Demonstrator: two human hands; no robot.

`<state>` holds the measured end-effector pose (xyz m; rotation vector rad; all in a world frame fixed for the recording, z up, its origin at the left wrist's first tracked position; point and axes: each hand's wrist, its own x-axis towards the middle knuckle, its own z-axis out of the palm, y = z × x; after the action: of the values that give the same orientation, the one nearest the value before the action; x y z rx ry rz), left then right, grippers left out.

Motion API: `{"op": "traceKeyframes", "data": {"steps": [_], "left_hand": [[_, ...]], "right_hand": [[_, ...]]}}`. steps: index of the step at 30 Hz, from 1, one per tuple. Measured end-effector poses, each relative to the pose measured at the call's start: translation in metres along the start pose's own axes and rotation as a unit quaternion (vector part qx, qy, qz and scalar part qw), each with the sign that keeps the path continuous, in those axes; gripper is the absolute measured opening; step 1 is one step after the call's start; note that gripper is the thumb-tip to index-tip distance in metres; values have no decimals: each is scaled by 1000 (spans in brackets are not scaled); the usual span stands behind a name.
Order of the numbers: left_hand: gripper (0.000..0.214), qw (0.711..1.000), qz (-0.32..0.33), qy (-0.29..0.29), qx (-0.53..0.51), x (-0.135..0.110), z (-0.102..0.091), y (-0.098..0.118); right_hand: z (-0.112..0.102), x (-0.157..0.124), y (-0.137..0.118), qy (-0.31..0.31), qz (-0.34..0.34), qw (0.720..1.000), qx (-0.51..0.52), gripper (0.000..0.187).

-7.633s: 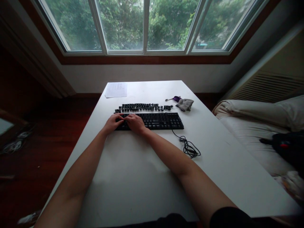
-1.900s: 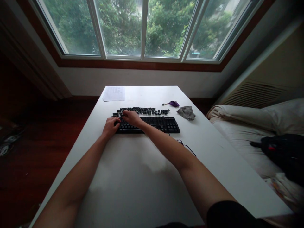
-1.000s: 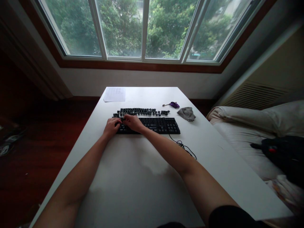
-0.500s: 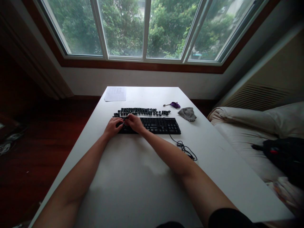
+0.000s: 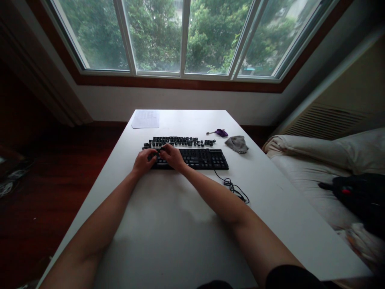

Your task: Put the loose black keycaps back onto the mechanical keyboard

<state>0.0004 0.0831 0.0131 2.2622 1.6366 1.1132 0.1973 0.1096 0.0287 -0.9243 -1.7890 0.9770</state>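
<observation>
one flat black corded keyboard (image 5: 198, 159)

Bare table (image 5: 168, 224) before keyboard (image 5: 198, 158), keycap row (image 5: 180, 141) just behind, cable (image 5: 233, 186) coiled right

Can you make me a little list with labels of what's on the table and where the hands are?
Left hand: on the left end of the keyboard
Right hand: beside it on the keyboard, fingertips nearly meeting
Held item: too small to tell
Behind keyboard: a row of loose keycaps
Right of keycaps: purple tool, grey cloth
Far left corner: paper
Cable: bunched on the white table
</observation>
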Motion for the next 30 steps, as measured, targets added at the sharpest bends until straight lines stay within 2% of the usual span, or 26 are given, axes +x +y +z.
{"op": "traceKeyframes", "data": {"steps": [6, 16, 18, 22, 27, 30], "left_hand": [[27, 999, 21, -5, -29, 0, -3, 13], [29, 993, -18, 34, -114, -2, -3, 14], [28, 993, -27, 42, -108, -2, -3, 13], [26, 994, -34, 44, -92, -2, -3, 13], [26, 995, -45, 40, -83, -3, -1, 10], [26, 994, -49, 38, -95, -4, 1, 7]], "right_hand": [[0, 0, -2, 14, 5, 1000, 28, 19], [0, 1, 5, 42, 30, 995, 86, 22], [-7, 4, 6, 58, 37, 997, 36, 22], [-32, 15, 7, 74, 65, 985, -139, 21], [-67, 24, 12, 55, 99, 936, -333, 20], [-78, 21, 14, 40, 88, 916, -390, 19]]}}
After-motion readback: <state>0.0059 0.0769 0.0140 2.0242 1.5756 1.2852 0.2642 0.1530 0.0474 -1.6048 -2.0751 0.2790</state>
